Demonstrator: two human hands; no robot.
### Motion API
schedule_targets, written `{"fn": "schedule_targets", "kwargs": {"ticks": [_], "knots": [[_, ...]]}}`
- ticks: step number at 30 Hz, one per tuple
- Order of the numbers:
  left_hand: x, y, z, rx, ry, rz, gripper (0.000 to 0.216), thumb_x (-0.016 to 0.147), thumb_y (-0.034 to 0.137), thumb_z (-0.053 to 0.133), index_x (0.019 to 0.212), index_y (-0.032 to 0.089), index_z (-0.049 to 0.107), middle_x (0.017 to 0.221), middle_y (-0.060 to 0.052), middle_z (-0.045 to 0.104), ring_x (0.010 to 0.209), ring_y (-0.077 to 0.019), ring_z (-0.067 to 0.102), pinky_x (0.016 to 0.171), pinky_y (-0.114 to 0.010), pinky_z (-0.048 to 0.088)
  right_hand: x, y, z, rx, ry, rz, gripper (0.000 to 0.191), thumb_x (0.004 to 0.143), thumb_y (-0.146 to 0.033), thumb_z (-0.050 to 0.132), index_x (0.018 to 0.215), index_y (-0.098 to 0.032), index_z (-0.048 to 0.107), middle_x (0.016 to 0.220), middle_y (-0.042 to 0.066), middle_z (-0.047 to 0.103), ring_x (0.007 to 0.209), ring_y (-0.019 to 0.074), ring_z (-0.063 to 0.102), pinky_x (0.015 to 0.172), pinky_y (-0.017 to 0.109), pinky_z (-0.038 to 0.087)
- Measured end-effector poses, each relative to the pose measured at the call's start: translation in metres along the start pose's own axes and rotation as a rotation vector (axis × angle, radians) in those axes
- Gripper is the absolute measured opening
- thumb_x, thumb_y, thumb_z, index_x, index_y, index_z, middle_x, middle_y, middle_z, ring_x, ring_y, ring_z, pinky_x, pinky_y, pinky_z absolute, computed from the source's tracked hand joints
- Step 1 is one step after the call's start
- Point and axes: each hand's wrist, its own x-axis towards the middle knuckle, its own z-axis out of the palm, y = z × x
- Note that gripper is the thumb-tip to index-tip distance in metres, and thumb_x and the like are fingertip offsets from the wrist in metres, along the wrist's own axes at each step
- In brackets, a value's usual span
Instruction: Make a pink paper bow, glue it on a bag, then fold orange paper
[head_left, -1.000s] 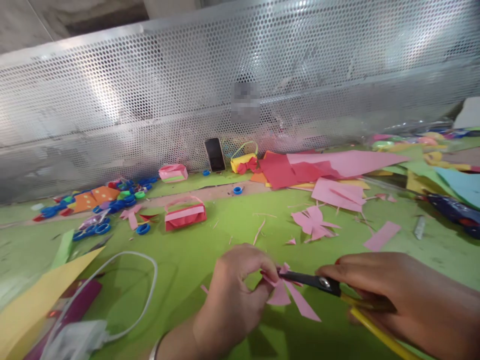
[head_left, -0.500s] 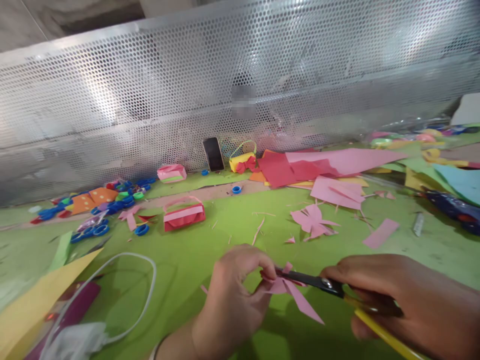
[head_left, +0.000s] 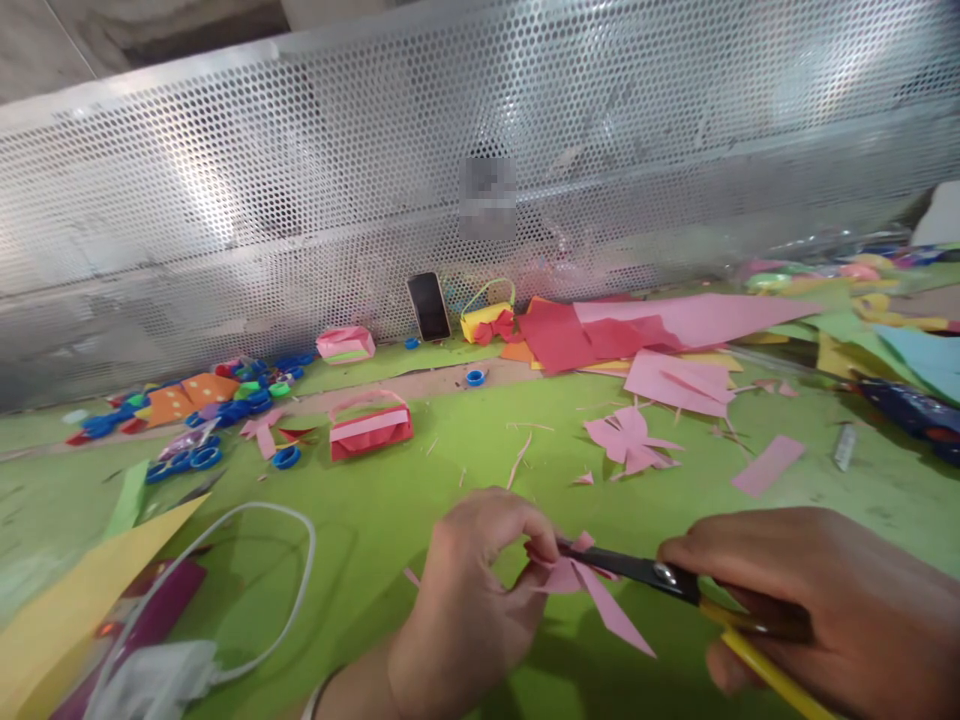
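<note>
The pink paper (head_left: 564, 576) is just above the green table (head_left: 360, 570), between my hands, one strip trailing toward me on the right. I judge it feather-light and limp, easy to crease or tear, not slippery; the gathered middle seems the safest place to pinch, since the loose strips would bend. My left hand (head_left: 476, 595) nips that part between thumb and forefinger, the two meeting at the tips with a rounded gap behind, wrist low. My right hand (head_left: 832, 590) is curled round the handles of the scissors (head_left: 666, 576), blades pointing left against the paper; how far they're parted I can't tell. Beyond lies a pink cutout (head_left: 628, 440).
</note>
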Motion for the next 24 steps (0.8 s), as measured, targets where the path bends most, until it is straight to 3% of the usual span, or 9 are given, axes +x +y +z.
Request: {"fn": "schedule_targets", "kwargs": {"ticks": [5, 12, 16, 21, 24], "knots": [[-0.001, 0.002, -0.001, -0.025, -0.027, -0.018, 0.022, 0.069, -0.001, 0.062, 0.062, 0.019, 0.055, 0.071, 0.002, 0.073, 0.064, -0.0141, 0.066, 0.061, -0.024, 0.049, -0.001, 0.006, 0.002, -0.104, 0.020, -0.040, 0.016, 0.078, -0.038, 0.072, 0.088, -0.025, 0.073, 0.073, 0.002, 0.070, 0.062, 0.0179, 0.063, 0.052, 0.025, 0.039], [-0.001, 0.001, -0.001, -0.003, -0.053, -0.053, 0.025, 0.066, -0.002, 0.070, 0.061, 0.018, 0.056, 0.069, 0.002, 0.071, 0.065, -0.0141, 0.065, 0.062, -0.025, 0.047, -0.003, 0.007, 0.005, -0.069, 0.006, -0.050, 0.023, 0.079, -0.049, 0.070, 0.076, -0.026, 0.071, 0.068, 0.002, 0.069, 0.059, 0.0175, 0.062, 0.052, 0.024, 0.040], [0.001, 0.001, -0.001, 0.015, -0.057, -0.025, 0.023, 0.071, 0.004, 0.070, 0.062, 0.018, 0.055, 0.069, 0.001, 0.071, 0.065, -0.0142, 0.065, 0.062, -0.025, 0.048, 0.001, 0.026, -0.010, -0.056, 0.049, 0.107, 0.024, 0.084, -0.047, 0.060, 0.082, -0.025, 0.070, 0.075, 0.004, 0.072, 0.058, 0.0185, 0.061, 0.051, 0.026, 0.039], [0.001, 0.000, -0.005, 0.018, -0.080, 0.005, 0.020, 0.076, 0.006, 0.064, 0.063, 0.019, 0.057, 0.072, 0.001, 0.073, 0.067, -0.0141, 0.069, 0.060, -0.022, 0.053, 0.010, 0.056, -0.032, -0.259, 0.179, 0.308, 0.037, 0.085, -0.028, 0.055, 0.120, -0.016, 0.060, 0.071, 0.005, 0.068, 0.061, 0.0208, 0.062, 0.054, 0.027, 0.039], [0.004, -0.009, -0.011, 0.038, -0.151, -0.003, 0.019, 0.078, 0.006, 0.061, 0.068, 0.022, 0.060, 0.078, 0.000, 0.075, 0.074, -0.0162, 0.073, 0.062, -0.022, 0.057, 0.010, 0.061, -0.032, -0.301, 0.185, 0.312, 0.034, 0.082, -0.025, 0.061, 0.114, -0.014, 0.062, 0.078, 0.006, 0.070, 0.068, 0.0215, 0.065, 0.058, 0.028, 0.043]]}}
